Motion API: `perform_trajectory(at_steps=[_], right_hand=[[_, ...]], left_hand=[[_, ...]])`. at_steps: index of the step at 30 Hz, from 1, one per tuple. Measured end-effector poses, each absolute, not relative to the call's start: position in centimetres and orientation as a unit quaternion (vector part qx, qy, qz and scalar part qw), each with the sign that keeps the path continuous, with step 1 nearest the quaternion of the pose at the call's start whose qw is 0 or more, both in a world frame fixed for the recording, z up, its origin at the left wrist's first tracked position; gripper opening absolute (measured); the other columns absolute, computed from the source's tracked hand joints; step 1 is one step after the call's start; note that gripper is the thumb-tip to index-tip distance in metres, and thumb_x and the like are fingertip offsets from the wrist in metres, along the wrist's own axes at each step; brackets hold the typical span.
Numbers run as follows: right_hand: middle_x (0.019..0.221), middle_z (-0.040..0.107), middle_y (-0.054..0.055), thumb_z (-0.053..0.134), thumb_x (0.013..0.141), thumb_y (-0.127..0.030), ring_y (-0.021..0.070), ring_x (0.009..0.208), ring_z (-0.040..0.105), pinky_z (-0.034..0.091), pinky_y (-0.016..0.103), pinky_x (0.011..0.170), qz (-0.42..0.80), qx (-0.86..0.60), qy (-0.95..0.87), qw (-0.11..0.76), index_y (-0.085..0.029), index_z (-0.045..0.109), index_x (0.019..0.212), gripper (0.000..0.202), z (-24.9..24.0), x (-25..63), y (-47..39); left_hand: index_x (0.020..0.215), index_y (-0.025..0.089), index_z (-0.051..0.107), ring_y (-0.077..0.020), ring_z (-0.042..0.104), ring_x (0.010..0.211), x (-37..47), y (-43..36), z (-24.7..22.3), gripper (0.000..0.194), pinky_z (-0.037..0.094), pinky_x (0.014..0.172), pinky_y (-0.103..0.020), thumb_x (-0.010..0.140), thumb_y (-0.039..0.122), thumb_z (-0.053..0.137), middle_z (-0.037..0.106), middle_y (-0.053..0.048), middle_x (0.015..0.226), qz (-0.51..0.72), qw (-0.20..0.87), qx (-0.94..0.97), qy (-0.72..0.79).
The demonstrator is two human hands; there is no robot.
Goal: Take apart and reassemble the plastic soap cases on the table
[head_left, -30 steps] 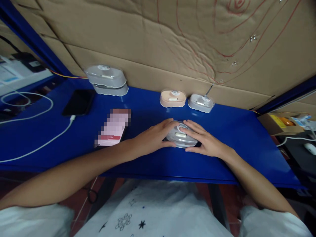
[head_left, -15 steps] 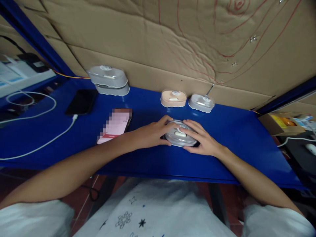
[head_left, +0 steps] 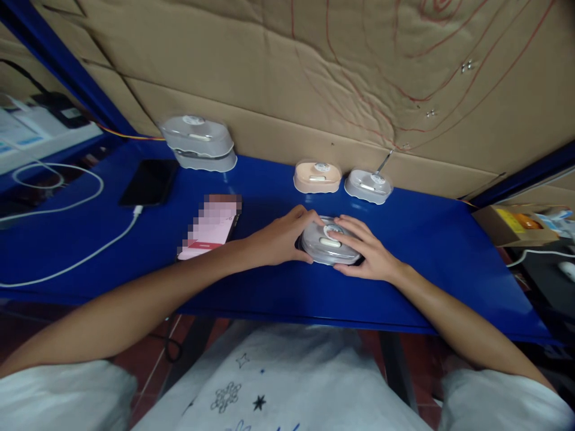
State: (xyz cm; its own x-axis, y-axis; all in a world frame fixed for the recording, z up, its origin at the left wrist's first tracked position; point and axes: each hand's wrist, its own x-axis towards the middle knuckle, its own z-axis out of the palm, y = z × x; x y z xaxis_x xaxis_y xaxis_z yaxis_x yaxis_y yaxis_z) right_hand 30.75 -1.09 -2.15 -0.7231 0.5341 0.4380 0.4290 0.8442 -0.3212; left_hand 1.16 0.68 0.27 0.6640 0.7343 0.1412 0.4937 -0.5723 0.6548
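A grey oval box with a clear lid rests on the blue table between my hands. A round white sticker and a pale oblong piece show on its top. My left hand grips the left end, thumb at the near side and index finger bent onto the lid near the sticker. My right hand curves round the right end, with a fingertip touching the sticker and the thumb low on the near side. Behind them stand a peach oval box and another grey oval box, both with clear lids.
Two stacked grey boxes stand at the back left. A lit phone and a dark phone with a white cable lie left on the blue table. Cardboard walls the back; an open carton sits right.
My left index finger has drawn back and bent, uncovering more of the sticker on the lid. My right hand stays on the box. The view has shifted slightly.
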Motion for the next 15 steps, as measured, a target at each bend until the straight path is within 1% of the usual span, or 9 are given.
perform_trajectory(at_steps=[2, 4, 7, 9, 12, 15], right_hand=[[0.168, 0.045, 0.008, 0.081, 0.090, -0.049, 0.0388, 0.156, 0.042, 0.040, 0.066, 0.125, 0.099, -0.261, -0.920, 0.275, -0.042, 0.034, 0.166, 0.090, -2.1, 30.8, -1.1], [0.167, 0.045, 0.009, 0.084, 0.088, -0.052, 0.0389, 0.154, 0.044, 0.041, 0.065, 0.124, 0.095, -0.253, -0.920, 0.283, -0.041, 0.037, 0.165, 0.091, -2.1, 30.8, -1.1], [0.166, 0.047, 0.008, 0.083, 0.088, -0.050, 0.0390, 0.153, 0.044, 0.042, 0.064, 0.124, 0.095, -0.243, -0.924, 0.279, -0.041, 0.044, 0.162, 0.084, -2.1, 30.7, -1.1], [0.166, 0.048, 0.008, 0.081, 0.091, -0.048, 0.0389, 0.153, 0.045, 0.042, 0.064, 0.123, 0.106, -0.249, -0.924, 0.272, -0.041, 0.047, 0.161, 0.078, -2.0, 30.7, -1.1], [0.168, 0.046, 0.007, 0.079, 0.093, -0.045, 0.0384, 0.154, 0.045, 0.041, 0.065, 0.124, 0.121, -0.253, -0.921, 0.270, -0.042, 0.043, 0.162, 0.078, -1.8, 30.6, -1.0], [0.167, 0.047, 0.007, 0.078, 0.094, -0.045, 0.0384, 0.153, 0.046, 0.042, 0.065, 0.124, 0.107, -0.246, -0.924, 0.271, -0.042, 0.038, 0.165, 0.081, -1.6, 30.8, -0.9]], left_hand=[[0.134, 0.030, 0.052, -0.0305, 0.065, 0.120, 1.1, 0.7, 0.1, 0.075, 0.055, 0.103, -0.050, 0.072, 0.031, 0.095, 0.057, -0.008, 0.131, 0.209, 0.301, 0.862, 0.350], [0.138, 0.030, 0.049, -0.0310, 0.062, 0.127, 1.2, 0.8, -0.1, 0.079, 0.052, 0.109, -0.050, 0.072, 0.028, 0.094, 0.056, -0.009, 0.137, 0.222, 0.305, 0.863, 0.335], [0.145, 0.029, 0.046, -0.0324, 0.057, 0.137, 1.2, 1.0, -0.5, 0.085, 0.046, 0.116, -0.052, 0.073, 0.026, 0.092, 0.056, -0.011, 0.145, 0.233, 0.312, 0.867, 0.310], [0.147, 0.028, 0.045, -0.0328, 0.056, 0.139, 1.2, 1.1, -0.7, 0.086, 0.046, 0.116, -0.052, 0.074, 0.026, 0.092, 0.056, -0.012, 0.148, 0.228, 0.319, 0.869, 0.302], [0.147, 0.027, 0.046, -0.0331, 0.057, 0.139, 1.2, 1.2, -0.8, 0.085, 0.046, 0.116, -0.054, 0.075, 0.027, 0.092, 0.057, -0.013, 0.148, 0.221, 0.323, 0.868, 0.306], [0.147, 0.028, 0.044, -0.0330, 0.057, 0.140, 1.2, 1.1, -0.9, 0.083, 0.046, 0.116, -0.055, 0.077, 0.028, 0.090, 0.057, -0.014, 0.148, 0.226, 0.316, 0.870, 0.304]])
